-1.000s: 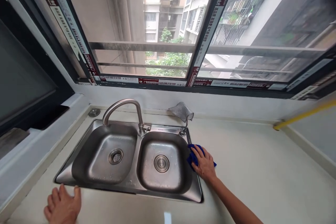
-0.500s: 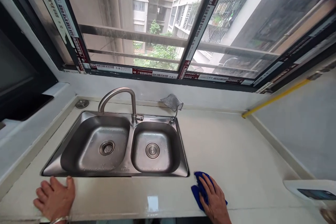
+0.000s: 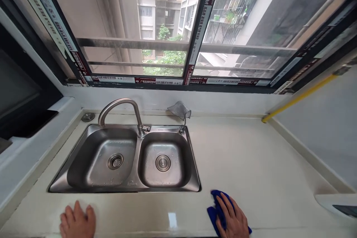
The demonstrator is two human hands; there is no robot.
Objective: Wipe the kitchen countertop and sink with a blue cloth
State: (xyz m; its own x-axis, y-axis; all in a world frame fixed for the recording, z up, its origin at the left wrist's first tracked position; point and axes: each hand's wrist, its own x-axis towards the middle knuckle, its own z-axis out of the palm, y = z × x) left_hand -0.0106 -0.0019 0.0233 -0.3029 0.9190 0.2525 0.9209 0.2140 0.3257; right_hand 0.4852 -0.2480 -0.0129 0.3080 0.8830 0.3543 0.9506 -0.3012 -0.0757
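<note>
My left hand [image 3: 78,222] rests on the pale counter [image 3: 134,212] in front of the larger sink bowl, near the counter's front edge. Its fingers are spread and it holds nothing. To the right of the sink's front corner, my right hand [image 3: 233,216] presses on a crumpled dark blue cloth [image 3: 213,215], which shows around the fingers and beside the wrist. Part of the cloth is hidden under the palm. The steel double sink [image 3: 136,171] lies between and beyond both hands, with water drops in its bowls.
A curved faucet [image 3: 119,101] stands behind the sink. Grey mesh cloth [image 3: 180,109] hangs on a thin spout at the back right. A round metal cap [image 3: 88,116] sits at the left corner. On the right are a yellow pipe [image 3: 298,98] and a white object [image 3: 331,202].
My left hand has shifted right and closer to the counter's front edge. My right hand and the blue cloth have moved slightly right. The camera view has tilted a little.
</note>
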